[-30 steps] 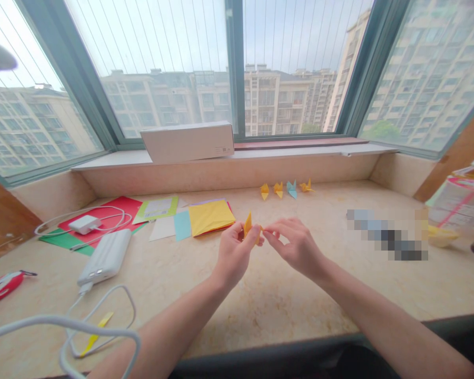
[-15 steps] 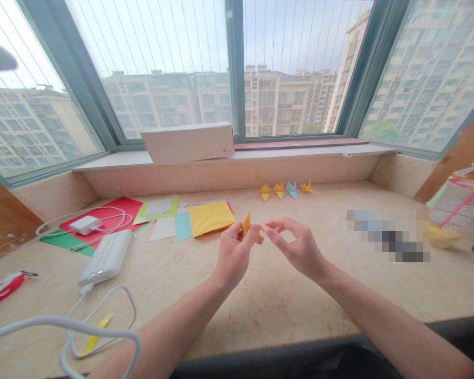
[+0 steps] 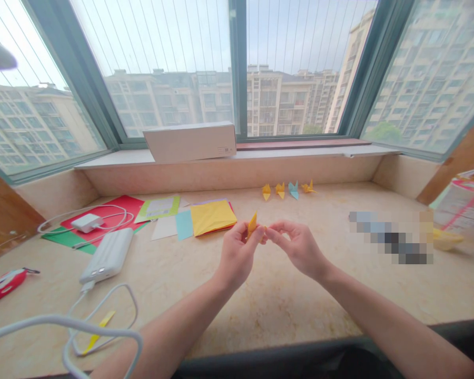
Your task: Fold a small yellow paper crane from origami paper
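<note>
My left hand (image 3: 237, 251) is closed around a small folded yellow paper crane (image 3: 253, 223), one pointed part of it standing up above the thumb. My right hand (image 3: 298, 246) pinches a thin tip of the same crane on its right side, thumb and forefinger together. Much of the crane is hidden by my fingers. Behind my hands, against the back wall, stands a row of finished-looking folded cranes: several yellow ones (image 3: 280, 190) and a light blue one (image 3: 294, 190). Left of my left hand lies a stack of yellow paper (image 3: 213, 217).
Light blue paper (image 3: 184, 225), red paper (image 3: 120, 208) and green paper (image 3: 65, 241) lie at left. A white power bank (image 3: 107, 256) trails a white cable (image 3: 55, 319) near my left forearm. A plastic bottle (image 3: 464, 202) stands at right; a white box (image 3: 191, 143) sits on the sill.
My right fingers have closed in on the crane's right tip, and the two hands are nearer together. The crane has turned slightly in my left hand.
</note>
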Demonstrator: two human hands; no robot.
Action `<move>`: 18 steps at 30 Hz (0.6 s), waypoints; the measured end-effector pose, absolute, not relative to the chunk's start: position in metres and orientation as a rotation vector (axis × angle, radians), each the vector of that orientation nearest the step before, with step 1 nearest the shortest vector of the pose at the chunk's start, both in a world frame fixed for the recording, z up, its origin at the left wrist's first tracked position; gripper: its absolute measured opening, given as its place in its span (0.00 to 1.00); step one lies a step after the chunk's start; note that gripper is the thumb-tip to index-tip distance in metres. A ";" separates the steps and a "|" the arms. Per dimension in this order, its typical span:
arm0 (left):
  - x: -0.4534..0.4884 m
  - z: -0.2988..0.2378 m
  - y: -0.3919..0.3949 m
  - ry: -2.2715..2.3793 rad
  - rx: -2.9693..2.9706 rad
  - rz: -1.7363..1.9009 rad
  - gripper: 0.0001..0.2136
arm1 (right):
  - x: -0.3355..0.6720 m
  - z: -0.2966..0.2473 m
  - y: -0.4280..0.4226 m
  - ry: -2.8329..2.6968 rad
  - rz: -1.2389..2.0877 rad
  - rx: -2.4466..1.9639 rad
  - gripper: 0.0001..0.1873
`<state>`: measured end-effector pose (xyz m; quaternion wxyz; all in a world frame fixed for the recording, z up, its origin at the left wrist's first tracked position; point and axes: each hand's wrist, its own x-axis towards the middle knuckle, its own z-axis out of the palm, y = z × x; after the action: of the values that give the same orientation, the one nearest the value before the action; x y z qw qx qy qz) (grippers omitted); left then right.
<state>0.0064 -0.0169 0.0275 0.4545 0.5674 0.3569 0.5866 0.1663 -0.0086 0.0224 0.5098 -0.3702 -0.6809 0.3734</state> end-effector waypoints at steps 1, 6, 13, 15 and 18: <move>0.007 0.028 -0.017 0.882 1.401 1.449 0.09 | 0.166 0.023 -0.008 -1.647 0.876 -0.908 0.13; 0.007 0.027 -0.016 0.865 1.386 1.454 0.09 | 0.168 0.020 -0.004 -1.585 1.040 -0.883 0.13; 0.006 0.024 -0.015 0.883 1.381 1.435 0.09 | 0.172 0.025 -0.005 -1.654 1.051 -0.862 0.15; 0.007 0.024 -0.016 0.891 1.378 1.432 0.09 | 0.173 0.028 -0.007 -1.712 0.956 -0.888 0.14; 0.007 0.025 -0.017 0.902 1.377 1.430 0.10 | 0.174 0.029 -0.008 -1.781 0.781 -0.929 0.11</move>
<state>0.0071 -0.0167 0.0252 0.4622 0.5600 0.3668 0.5815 0.1744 -0.0082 0.0288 0.4733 -0.3798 -0.7279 0.3192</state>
